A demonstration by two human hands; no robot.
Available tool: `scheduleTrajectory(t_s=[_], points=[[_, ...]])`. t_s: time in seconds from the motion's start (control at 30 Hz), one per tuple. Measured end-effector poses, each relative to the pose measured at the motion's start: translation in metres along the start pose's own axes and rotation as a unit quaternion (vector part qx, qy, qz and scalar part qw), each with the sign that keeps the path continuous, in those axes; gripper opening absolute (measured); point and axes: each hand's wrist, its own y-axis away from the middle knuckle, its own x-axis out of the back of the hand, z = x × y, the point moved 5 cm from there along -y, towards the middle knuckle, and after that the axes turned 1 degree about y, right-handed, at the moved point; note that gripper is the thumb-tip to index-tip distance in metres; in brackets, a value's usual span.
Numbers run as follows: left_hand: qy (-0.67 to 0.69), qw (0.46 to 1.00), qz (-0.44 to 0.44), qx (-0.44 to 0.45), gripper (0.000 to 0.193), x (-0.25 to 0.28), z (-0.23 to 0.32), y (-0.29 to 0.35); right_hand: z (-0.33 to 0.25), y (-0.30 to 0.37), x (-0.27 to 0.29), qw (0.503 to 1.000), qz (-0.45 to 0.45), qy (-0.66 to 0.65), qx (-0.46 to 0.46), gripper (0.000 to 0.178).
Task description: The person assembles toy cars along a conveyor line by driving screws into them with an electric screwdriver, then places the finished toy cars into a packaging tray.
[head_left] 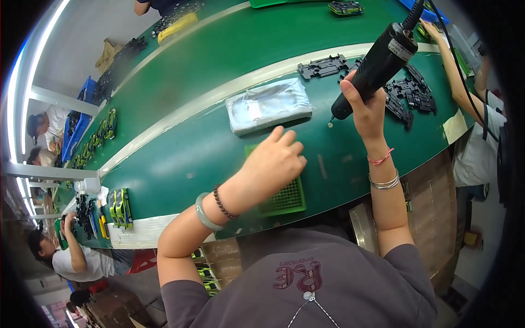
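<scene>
My right hand [367, 112] is wrapped round a black electric screwdriver [377, 63], its cord running up and its tip slanting down over the green bench. A small pale spot shows at the tip, too small to name. My left hand [276, 158] is above a green plastic basket [287, 201], hiding much of it. Its fingers are curled downward; the fingertips and anything between them are hidden. Just beyond that hand lies a cloth-wrapped, light blue-grey block [269, 106]. Black toy-car chassis plates [322, 66] lie beyond the screwdriver, and more chassis parts [409, 94] lie to its right.
A pale raised strip [219, 94] runs along the green bench [175, 158]. Yellow-green car bodies [120, 208] stand at the left near hand tools. A co-worker's arm [459, 76] reaches in at the right; other people sit at the left.
</scene>
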Motion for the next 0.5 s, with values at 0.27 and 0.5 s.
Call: scheduleTrajectory(t_s=[0.27, 0.5], points=[[-0.029, 0.979, 0.081, 0.183, 0.015, -0.013, -0.037, 0.029, 0.001, -0.002, -0.001, 1.000, -0.008, -0.005, -0.014, 0.024], [-0.052, 0.944, 0.193, 0.261, 0.020, -0.010, -0.061, 0.043, 0.001, -0.002, 0.000, 1.000, 0.006, -0.001, -0.005, 0.021]])
